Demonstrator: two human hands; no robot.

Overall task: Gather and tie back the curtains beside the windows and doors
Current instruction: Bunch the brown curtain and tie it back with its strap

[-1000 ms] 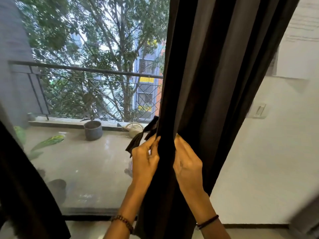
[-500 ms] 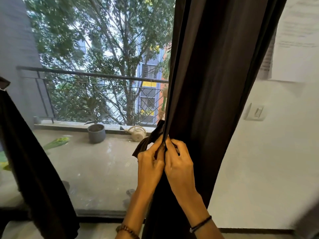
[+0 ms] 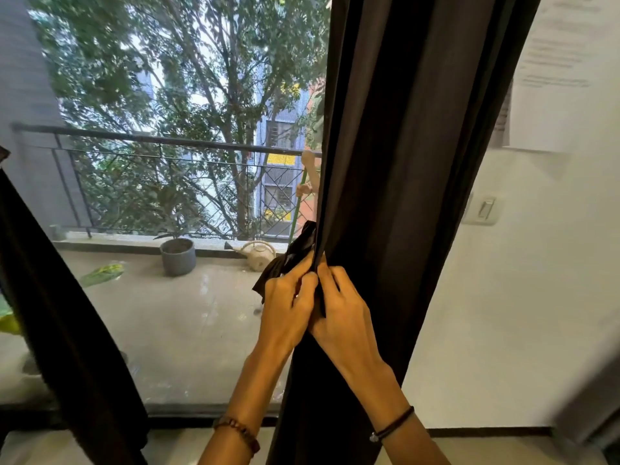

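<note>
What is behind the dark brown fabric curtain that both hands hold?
At its left edge, a green stick and the metal balcony railing run behind the dark brown fabric curtain. Both continue out of sight; the cloth covers everything else there.

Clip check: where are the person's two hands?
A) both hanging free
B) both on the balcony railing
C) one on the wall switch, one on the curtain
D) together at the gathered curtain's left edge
D: the left hand and right hand meet side by side, their fingers pinching the curtain at its edge.
</note>
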